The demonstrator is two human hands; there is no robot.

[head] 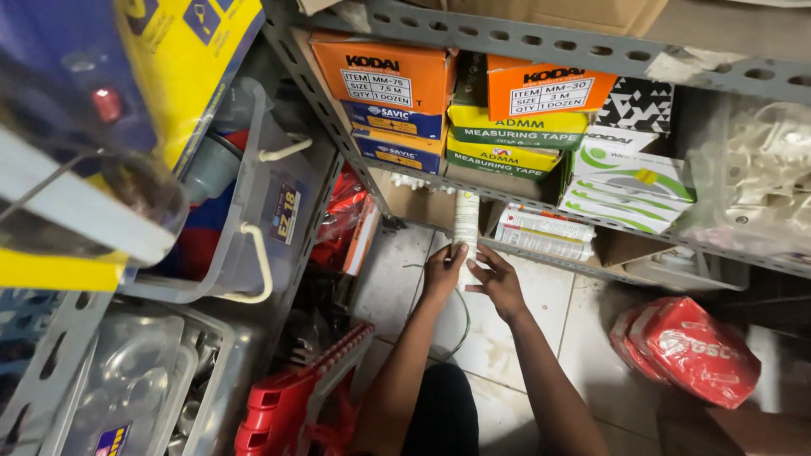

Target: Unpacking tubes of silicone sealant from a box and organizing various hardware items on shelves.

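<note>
My left hand (pixel 442 272) grips the lower end of a white cylindrical tube (pixel 465 218) and holds it upright at the front of the lowest shelf. Just to the right of that tube, my right hand (pixel 498 283) hovers with its fingers spread and holds nothing. Further white tubes (pixel 545 231) lie sideways on that shelf, to the right of the upright one. A thin green wire (pixel 462 314) curls on the tiled floor under my hands.
A grey slotted metal rack (pixel 541 44) carries orange (pixel 384 74), blue, yellow-green and white-green boxes (pixel 629 184). Clear plastic tubs (pixel 253 219) stand at left. A red tool (pixel 296 397) lies on the floor, and red wrapped packs (pixel 688 350) lie at right.
</note>
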